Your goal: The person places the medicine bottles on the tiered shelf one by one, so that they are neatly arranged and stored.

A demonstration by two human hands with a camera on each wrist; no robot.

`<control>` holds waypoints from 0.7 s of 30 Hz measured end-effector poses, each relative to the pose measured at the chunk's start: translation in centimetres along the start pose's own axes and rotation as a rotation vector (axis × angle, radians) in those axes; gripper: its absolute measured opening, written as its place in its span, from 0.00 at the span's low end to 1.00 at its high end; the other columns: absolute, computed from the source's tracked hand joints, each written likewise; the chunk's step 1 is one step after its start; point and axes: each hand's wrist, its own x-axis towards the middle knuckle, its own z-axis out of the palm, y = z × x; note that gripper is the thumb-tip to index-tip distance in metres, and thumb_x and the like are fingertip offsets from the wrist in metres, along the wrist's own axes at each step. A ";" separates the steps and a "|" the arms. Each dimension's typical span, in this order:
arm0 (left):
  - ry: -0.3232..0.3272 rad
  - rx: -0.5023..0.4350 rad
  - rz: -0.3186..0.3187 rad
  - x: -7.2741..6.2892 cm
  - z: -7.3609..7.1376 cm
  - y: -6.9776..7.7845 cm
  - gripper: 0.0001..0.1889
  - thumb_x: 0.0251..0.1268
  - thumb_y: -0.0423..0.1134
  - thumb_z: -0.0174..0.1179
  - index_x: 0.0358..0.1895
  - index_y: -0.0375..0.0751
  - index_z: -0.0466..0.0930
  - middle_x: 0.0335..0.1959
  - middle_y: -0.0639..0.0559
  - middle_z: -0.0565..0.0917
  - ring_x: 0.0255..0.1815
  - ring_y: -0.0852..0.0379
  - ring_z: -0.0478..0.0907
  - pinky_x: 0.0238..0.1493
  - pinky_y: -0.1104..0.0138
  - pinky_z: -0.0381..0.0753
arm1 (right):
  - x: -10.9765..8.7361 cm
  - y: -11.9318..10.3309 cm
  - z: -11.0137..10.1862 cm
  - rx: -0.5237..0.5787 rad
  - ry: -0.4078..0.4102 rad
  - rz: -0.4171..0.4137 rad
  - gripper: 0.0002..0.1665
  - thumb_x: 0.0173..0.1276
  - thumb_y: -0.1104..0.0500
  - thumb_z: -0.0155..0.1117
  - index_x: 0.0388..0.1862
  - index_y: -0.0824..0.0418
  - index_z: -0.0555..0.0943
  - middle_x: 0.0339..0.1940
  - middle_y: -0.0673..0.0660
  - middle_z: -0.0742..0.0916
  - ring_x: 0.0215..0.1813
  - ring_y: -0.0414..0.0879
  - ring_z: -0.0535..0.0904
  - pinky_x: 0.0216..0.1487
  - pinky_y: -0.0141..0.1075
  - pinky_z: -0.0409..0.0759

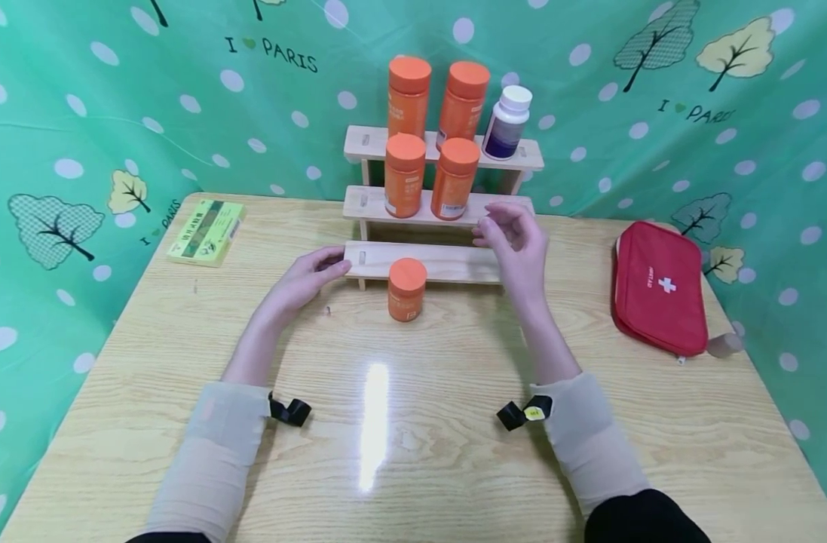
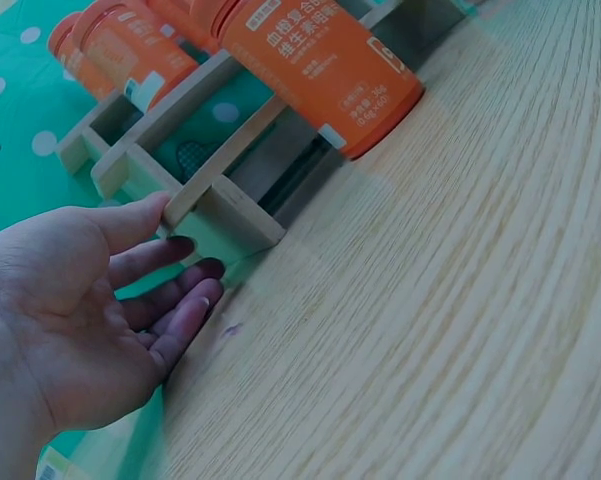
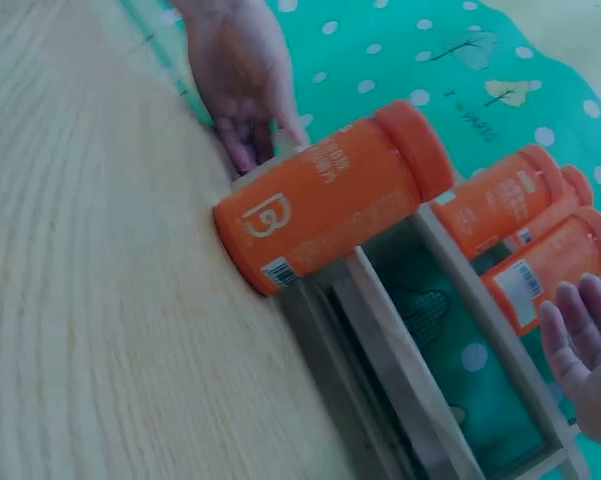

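Observation:
A three-step wooden rack [image 1: 454,262] stands at the back of the table. My left hand [image 1: 301,283] is at the left end of its lowest step; in the left wrist view the thumb touches the step's corner and the other fingers are loosely bent. Near the right end of the rack I hold my right hand [image 1: 519,253] raised, its fingers loosely bent around nothing. Directly before the lowest step an orange bottle [image 1: 406,290] stands upright on the table. Two orange bottles [image 1: 404,177] are on the middle step. Two more orange bottles [image 1: 409,98] and a white-capped bottle [image 1: 506,124] occupy the top step.
A green-yellow box [image 1: 207,231] lies at the back left of the wooden table [image 1: 440,452]. To the right is a red first-aid pouch [image 1: 660,290], with a small greyish cylindrical object [image 1: 725,345] beside it. Green patterned cloth [image 1: 576,98] hangs behind.

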 end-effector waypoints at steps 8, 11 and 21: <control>-0.014 0.007 0.001 -0.4 -0.2 0.4 0.36 0.79 0.52 0.56 0.81 0.41 0.57 0.79 0.40 0.65 0.81 0.43 0.61 0.84 0.49 0.57 | -0.6 0.2 0.6 -0.020 -0.109 0.025 0.17 0.75 0.57 0.66 0.57 0.65 0.81 0.43 0.51 0.85 0.46 0.48 0.85 0.48 0.34 0.89; -0.017 0.015 0.001 -0.4 -0.2 0.5 0.37 0.78 0.52 0.56 0.82 0.41 0.56 0.80 0.40 0.63 0.82 0.42 0.59 0.85 0.49 0.56 | -0.7 0.2 0.6 -0.047 -0.147 0.024 0.19 0.75 0.57 0.65 0.58 0.67 0.80 0.45 0.51 0.86 0.46 0.49 0.85 0.48 0.34 0.89; -0.010 0.013 -0.003 -0.3 0.0 0.2 0.36 0.78 0.52 0.57 0.81 0.42 0.58 0.80 0.40 0.64 0.82 0.42 0.59 0.84 0.49 0.57 | -1.4 0.6 1.4 -0.069 -0.311 0.087 0.21 0.74 0.61 0.66 0.61 0.68 0.78 0.47 0.56 0.86 0.49 0.50 0.84 0.51 0.35 0.89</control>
